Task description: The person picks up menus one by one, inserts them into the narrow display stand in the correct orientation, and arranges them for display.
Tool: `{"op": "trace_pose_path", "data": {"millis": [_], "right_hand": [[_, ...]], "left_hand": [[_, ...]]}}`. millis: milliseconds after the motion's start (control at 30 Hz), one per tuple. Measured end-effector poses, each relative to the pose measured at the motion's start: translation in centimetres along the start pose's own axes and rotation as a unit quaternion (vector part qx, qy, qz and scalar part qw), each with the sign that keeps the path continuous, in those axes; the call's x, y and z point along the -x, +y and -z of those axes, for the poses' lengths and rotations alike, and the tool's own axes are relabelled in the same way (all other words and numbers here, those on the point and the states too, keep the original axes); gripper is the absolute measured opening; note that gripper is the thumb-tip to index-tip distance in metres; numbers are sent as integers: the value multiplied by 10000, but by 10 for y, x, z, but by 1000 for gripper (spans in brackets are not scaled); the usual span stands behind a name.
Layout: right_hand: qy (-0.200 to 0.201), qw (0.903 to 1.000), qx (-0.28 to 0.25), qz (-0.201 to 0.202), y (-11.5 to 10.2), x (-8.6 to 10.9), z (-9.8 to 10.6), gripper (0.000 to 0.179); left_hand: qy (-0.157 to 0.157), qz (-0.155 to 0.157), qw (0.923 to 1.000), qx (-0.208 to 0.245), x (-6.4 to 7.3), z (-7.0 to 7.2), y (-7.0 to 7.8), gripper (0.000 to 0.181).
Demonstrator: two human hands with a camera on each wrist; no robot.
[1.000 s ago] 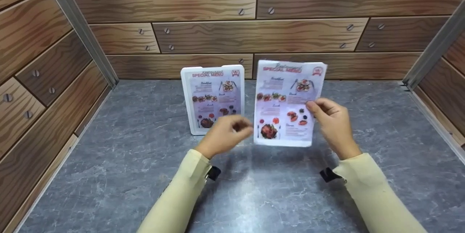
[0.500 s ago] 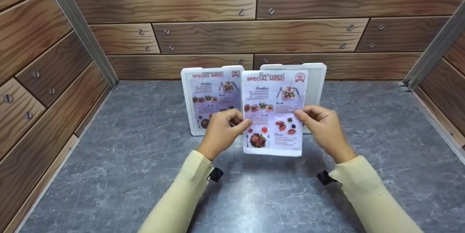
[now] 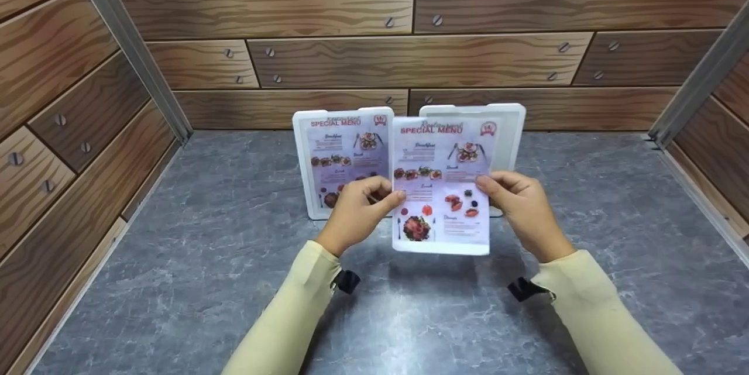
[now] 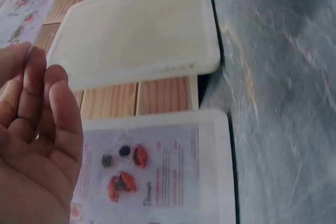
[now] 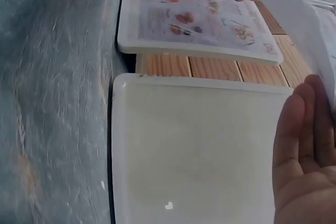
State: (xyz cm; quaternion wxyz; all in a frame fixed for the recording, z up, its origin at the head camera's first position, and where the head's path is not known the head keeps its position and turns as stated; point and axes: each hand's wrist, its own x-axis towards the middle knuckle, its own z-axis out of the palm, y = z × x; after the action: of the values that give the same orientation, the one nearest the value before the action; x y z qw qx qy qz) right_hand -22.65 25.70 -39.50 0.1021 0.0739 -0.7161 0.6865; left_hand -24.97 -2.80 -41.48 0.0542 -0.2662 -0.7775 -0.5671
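Note:
A printed menu sheet (image 3: 442, 155) is held upright above the table, its print facing the head camera. My left hand (image 3: 356, 211) pinches its left edge between thumb and fingers. At the opposite edge, my right hand (image 3: 525, 209) pinches the paper too. Behind the sheet stands a white menu holder (image 3: 511, 129), partly covered by the paper; its blank panel (image 5: 194, 145) shows in the right wrist view. To the left is another white menu holder (image 3: 302, 164) with a matching menu in it, overlapped by my left hand. From the right wrist, the sheet (image 5: 294, 19) looks bent.
Both holders stand side by side on a grey marbled tabletop (image 3: 205, 269), a narrow gap between them. A wood-plank patterned wall (image 3: 327, 59) rises behind, with similar panels at the left and right. Grey metal strips (image 3: 126, 35) run along the corners.
My right hand has brought the sheet left and lower, uncovering part of the right holder. My left hand, apart from it a second ago, has taken hold of its left edge.

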Motion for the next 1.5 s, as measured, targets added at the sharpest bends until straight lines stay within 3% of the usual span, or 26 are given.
{"op": "trace_pose_path", "data": {"millis": [133,267,367,667,1000,1233,1500], "right_hand": [[331,9992,-186,154,2,-1,1,11],[466,9980,-288,301,3,-1,1,12],[454,9978,-357,315,3,-2,1,10],[627,9963,300,513,2,-4,-1,17],[450,9981,329,269,3,-4,1,13],[368,9988,248,216,4,-4,2,14],[388,9986,157,310,4,-5,1,17]], "left_hand": [[-554,124,9984,-23,2,1,1,18],[-1222,316,9916,-271,4,1,2,23],[-1427,420,9878,-468,5,0,1,27],[-1171,593,9863,-1001,3,-2,-1,33],[-1050,529,9870,-1093,4,-4,-3,30],[-531,378,9948,-778,3,-7,-2,25],[-101,481,9919,-1169,3,-11,-1,22]]}}
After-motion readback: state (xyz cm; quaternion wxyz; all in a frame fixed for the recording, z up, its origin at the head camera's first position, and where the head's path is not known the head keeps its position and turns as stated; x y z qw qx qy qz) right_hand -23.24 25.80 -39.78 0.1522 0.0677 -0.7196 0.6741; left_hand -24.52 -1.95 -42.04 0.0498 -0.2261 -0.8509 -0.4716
